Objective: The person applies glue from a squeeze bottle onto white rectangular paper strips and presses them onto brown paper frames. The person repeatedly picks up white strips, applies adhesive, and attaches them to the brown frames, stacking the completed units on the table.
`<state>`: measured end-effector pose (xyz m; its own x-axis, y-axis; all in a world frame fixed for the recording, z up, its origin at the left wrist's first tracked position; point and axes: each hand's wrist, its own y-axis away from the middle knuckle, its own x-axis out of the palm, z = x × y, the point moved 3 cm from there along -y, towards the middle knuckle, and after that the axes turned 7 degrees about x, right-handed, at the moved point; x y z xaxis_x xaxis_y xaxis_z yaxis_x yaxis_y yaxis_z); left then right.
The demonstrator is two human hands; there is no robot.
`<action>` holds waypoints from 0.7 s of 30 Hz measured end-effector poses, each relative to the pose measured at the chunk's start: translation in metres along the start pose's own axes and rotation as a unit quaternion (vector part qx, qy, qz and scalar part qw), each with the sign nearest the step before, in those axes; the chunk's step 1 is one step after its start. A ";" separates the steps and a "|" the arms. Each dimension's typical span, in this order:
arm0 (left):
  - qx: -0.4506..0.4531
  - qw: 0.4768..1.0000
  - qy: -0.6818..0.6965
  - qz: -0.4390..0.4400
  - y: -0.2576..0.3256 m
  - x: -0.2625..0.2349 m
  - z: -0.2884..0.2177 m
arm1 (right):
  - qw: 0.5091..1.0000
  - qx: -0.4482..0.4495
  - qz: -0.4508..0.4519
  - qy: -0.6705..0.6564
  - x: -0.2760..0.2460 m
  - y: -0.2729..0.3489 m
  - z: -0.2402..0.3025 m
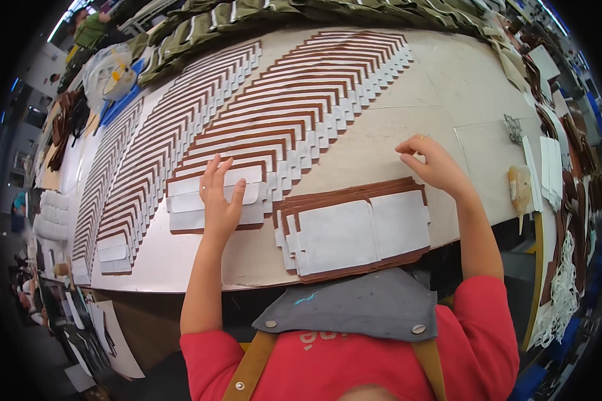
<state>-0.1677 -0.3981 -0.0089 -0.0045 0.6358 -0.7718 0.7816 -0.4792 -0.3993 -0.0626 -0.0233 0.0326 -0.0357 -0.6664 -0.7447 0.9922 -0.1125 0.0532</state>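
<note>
My left hand (pixel 222 194) lies with fingers spread on the nearest white-and-brown panel (pixel 184 202) of a long overlapping row. Above the far edge of a stack of similar panels (pixel 338 234), my right hand (pixel 436 167) hovers with bent fingers, thumb and forefinger a little apart. I see nothing between them. The stack sits at the table's near edge, in front of my apron (pixel 354 304), white faces up and brown edges showing. Brown and white stripes of the overlapped row (pixel 301 113) run away from my left hand toward the far side.
Two more overlapped rows (pixel 174 120) lie to the left on the pale table (pixel 441 87). Olive-green fabric (pixel 247 20) is heaped along the far edge. A plastic-wrapped container (pixel 114 77) stands far left. At right are a clear sheet (pixel 491 150), a glue-stained bottle (pixel 519 190) and white cord (pixel 560 301).
</note>
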 end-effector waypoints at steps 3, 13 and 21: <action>0.041 0.997 0.047 0.046 -0.011 0.011 -0.048 | 1.000 0.027 -0.008 0.003 -0.012 0.026 -0.013; 0.230 0.930 0.101 0.269 -0.009 0.083 -0.177 | 0.961 0.097 -0.248 0.076 -0.091 0.076 -0.054; 0.216 0.904 0.127 0.347 -0.008 0.101 -0.192 | 0.808 0.332 -0.360 0.328 -0.213 0.147 -0.283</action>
<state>-0.0547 -0.2140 0.0114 0.5797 0.1838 -0.7939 0.2250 -0.9725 -0.0609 0.1251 0.3108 0.0113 -0.2888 0.2578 -0.9220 0.4518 -0.8124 -0.3686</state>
